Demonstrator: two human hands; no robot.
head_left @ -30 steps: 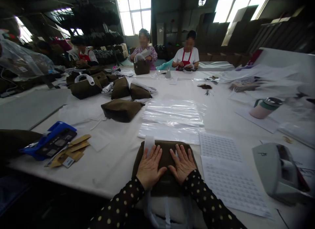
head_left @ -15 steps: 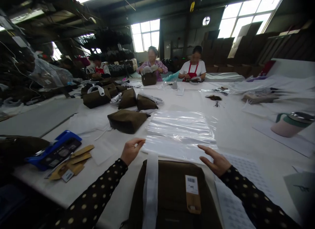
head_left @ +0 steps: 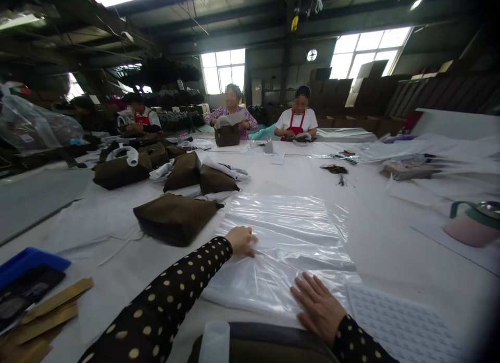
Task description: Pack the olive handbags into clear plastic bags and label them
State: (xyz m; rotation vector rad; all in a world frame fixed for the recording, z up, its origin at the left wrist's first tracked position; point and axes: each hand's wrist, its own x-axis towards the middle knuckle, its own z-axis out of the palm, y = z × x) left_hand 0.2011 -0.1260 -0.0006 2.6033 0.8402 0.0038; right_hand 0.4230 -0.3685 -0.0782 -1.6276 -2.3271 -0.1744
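Note:
A stack of clear plastic bags (head_left: 273, 222) lies flat on the white table before me. My left hand (head_left: 241, 241) rests on its left half, fingers curled in and pinching the film, with creases running out from them. Flat on the lower right part of the plastic lies my right hand (head_left: 318, 305), its fingers stretched out. Closest to me, cut off by the bottom edge, is the top of a dark olive bag (head_left: 273, 345) with a white wrapped strap (head_left: 214, 342) over it. Both hands are apart from this bag's strap.
Several olive bags (head_left: 175, 217) lie beyond my left arm. A blue tray (head_left: 35, 264) and brown card tags (head_left: 58, 311) are at left. To the right are a printed sheet (head_left: 402, 321) and a pink mug (head_left: 471, 225). Two co-workers (head_left: 299, 115) work across the table.
My left hand has moved right from the plastic's left edge onto its middle. My right hand has come down flat on the plastic. The view has shifted, so the near olive bag shows less.

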